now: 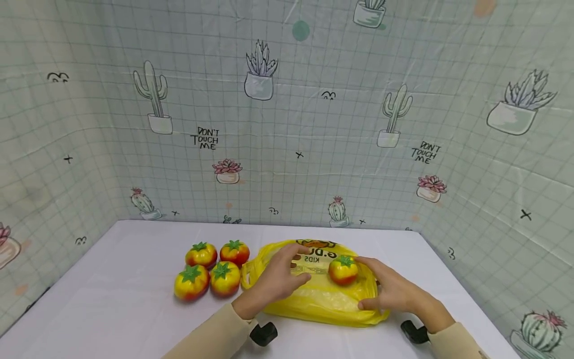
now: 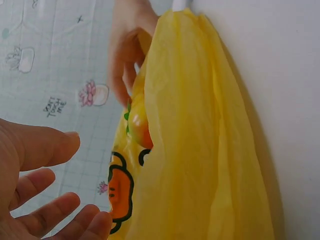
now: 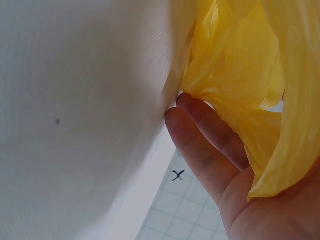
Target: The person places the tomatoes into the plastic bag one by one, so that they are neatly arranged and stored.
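Note:
A yellow plastic bag (image 1: 314, 301) with printed letters lies flat on the table. On its right half sits a red-and-yellow tomato (image 1: 343, 270) with green star-shaped leaves. My left hand (image 1: 282, 274) hovers over the bag's left part, fingers spread and bent, nothing between them; the left wrist view also shows this hand (image 2: 35, 175) apart from the bag. My right hand (image 1: 394, 289) is at the bag's right edge, index fingertip near the tomato, thumb by the front. In the right wrist view, yellow plastic (image 3: 230, 55) drapes over the palm, two fingers stretched along the table; its thumb is hidden.
Several similar tomatoes (image 1: 191, 282) stand in a cluster left of the bag, close to its handle. The table (image 1: 112, 299) has a white cover. A patterned cloth (image 1: 287, 119) rises behind it and along both sides. Dark camera mounts (image 1: 263, 334) hang at both wrists.

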`<action>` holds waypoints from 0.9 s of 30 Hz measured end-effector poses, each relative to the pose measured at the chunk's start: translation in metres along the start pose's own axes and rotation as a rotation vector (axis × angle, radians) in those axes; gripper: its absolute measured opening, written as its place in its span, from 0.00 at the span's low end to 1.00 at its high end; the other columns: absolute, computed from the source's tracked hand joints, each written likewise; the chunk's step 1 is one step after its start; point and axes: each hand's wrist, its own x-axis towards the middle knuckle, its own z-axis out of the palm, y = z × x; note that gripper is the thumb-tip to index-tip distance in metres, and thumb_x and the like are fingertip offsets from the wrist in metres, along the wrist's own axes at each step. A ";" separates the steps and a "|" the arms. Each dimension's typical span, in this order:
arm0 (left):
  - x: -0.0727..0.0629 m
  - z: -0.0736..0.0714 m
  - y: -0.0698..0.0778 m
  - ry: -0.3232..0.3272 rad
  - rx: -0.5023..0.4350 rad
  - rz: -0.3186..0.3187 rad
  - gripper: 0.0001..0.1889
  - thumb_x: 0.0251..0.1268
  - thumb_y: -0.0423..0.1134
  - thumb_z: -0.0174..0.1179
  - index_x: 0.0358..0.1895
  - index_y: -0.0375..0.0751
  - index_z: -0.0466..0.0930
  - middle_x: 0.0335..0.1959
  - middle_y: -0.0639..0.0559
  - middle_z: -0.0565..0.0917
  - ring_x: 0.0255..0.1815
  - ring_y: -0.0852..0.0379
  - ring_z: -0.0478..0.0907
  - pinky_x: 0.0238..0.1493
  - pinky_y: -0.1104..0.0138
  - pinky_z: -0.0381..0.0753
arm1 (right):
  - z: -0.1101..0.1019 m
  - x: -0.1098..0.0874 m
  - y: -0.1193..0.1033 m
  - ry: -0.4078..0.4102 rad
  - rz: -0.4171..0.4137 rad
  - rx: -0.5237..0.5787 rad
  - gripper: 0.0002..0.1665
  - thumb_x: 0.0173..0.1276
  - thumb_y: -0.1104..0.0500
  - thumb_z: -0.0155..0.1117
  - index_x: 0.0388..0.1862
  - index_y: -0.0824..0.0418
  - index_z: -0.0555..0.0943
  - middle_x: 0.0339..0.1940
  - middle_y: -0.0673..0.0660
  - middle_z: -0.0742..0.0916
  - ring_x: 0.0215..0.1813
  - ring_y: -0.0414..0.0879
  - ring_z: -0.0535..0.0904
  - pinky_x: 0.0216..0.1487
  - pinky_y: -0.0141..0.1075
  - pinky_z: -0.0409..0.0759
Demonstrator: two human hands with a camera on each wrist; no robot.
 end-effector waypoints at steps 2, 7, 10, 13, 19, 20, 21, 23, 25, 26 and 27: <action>-0.003 -0.004 -0.001 -0.002 -0.009 0.008 0.23 0.58 0.37 0.66 0.58 0.46 0.73 0.57 0.51 0.74 0.56 0.49 0.73 0.55 0.57 0.76 | -0.001 0.000 0.000 0.004 -0.013 -0.010 0.56 0.45 0.39 0.76 0.72 0.52 0.61 0.69 0.56 0.69 0.68 0.57 0.65 0.63 0.60 0.64; -0.008 -0.018 -0.002 0.006 -0.040 0.062 0.23 0.59 0.35 0.65 0.59 0.44 0.72 0.58 0.50 0.74 0.56 0.50 0.73 0.56 0.55 0.75 | -0.004 0.003 -0.002 0.007 -0.017 -0.022 0.57 0.45 0.39 0.76 0.72 0.52 0.61 0.69 0.57 0.69 0.68 0.57 0.65 0.62 0.60 0.65; -0.010 -0.026 -0.003 0.011 -0.035 0.096 0.22 0.60 0.35 0.65 0.58 0.44 0.72 0.57 0.50 0.75 0.55 0.51 0.74 0.56 0.56 0.75 | -0.004 0.004 -0.003 -0.005 0.006 -0.010 0.57 0.45 0.40 0.76 0.72 0.51 0.61 0.69 0.56 0.69 0.68 0.56 0.65 0.62 0.59 0.65; -0.013 -0.034 -0.006 0.027 -0.026 0.101 0.21 0.59 0.35 0.65 0.57 0.43 0.73 0.55 0.49 0.75 0.54 0.51 0.75 0.55 0.57 0.76 | -0.003 0.004 -0.003 -0.009 0.011 0.001 0.57 0.45 0.40 0.76 0.72 0.51 0.60 0.69 0.55 0.68 0.68 0.55 0.65 0.63 0.58 0.66; -0.020 -0.047 -0.013 0.070 -0.017 0.079 0.21 0.58 0.34 0.67 0.55 0.44 0.74 0.54 0.50 0.76 0.54 0.52 0.75 0.55 0.58 0.77 | 0.000 0.002 -0.002 0.003 -0.012 -0.006 0.57 0.45 0.40 0.76 0.72 0.53 0.61 0.69 0.57 0.69 0.68 0.57 0.65 0.63 0.59 0.64; -0.021 -0.049 -0.014 0.079 -0.014 0.076 0.21 0.57 0.34 0.67 0.54 0.44 0.75 0.54 0.49 0.76 0.53 0.53 0.75 0.54 0.59 0.77 | 0.000 0.002 -0.001 0.004 -0.019 -0.011 0.57 0.45 0.40 0.76 0.72 0.53 0.61 0.68 0.57 0.70 0.68 0.57 0.66 0.63 0.59 0.64; -0.022 -0.051 -0.016 0.088 -0.012 0.073 0.21 0.57 0.34 0.67 0.54 0.43 0.75 0.54 0.49 0.76 0.53 0.53 0.75 0.54 0.59 0.77 | 0.000 0.002 -0.001 0.002 -0.026 -0.017 0.57 0.45 0.39 0.75 0.72 0.54 0.61 0.68 0.57 0.70 0.68 0.57 0.66 0.63 0.60 0.64; -0.025 -0.057 -0.018 0.109 -0.006 0.068 0.21 0.56 0.33 0.67 0.53 0.43 0.75 0.53 0.49 0.76 0.53 0.51 0.75 0.54 0.59 0.77 | -0.001 0.002 -0.001 0.002 -0.035 -0.020 0.57 0.45 0.40 0.75 0.72 0.54 0.61 0.68 0.57 0.70 0.67 0.57 0.66 0.62 0.59 0.65; -0.027 -0.062 -0.020 0.132 0.003 0.062 0.21 0.55 0.32 0.68 0.53 0.42 0.76 0.52 0.50 0.77 0.53 0.50 0.75 0.54 0.58 0.77 | -0.003 0.003 -0.002 0.001 -0.035 -0.021 0.57 0.45 0.40 0.76 0.72 0.53 0.61 0.69 0.57 0.69 0.67 0.56 0.66 0.62 0.58 0.67; -0.029 -0.066 -0.020 0.141 0.010 0.058 0.21 0.55 0.32 0.68 0.53 0.42 0.76 0.52 0.50 0.77 0.54 0.49 0.75 0.54 0.58 0.77 | -0.004 0.003 -0.002 0.004 -0.035 -0.024 0.57 0.45 0.40 0.76 0.72 0.53 0.61 0.69 0.56 0.69 0.67 0.56 0.66 0.62 0.57 0.67; -0.030 -0.069 -0.021 0.149 0.020 0.057 0.21 0.54 0.32 0.69 0.53 0.42 0.76 0.53 0.51 0.76 0.54 0.49 0.75 0.54 0.57 0.77 | -0.005 0.004 -0.002 0.004 -0.035 -0.025 0.57 0.45 0.40 0.76 0.72 0.53 0.61 0.69 0.56 0.69 0.67 0.56 0.66 0.61 0.57 0.67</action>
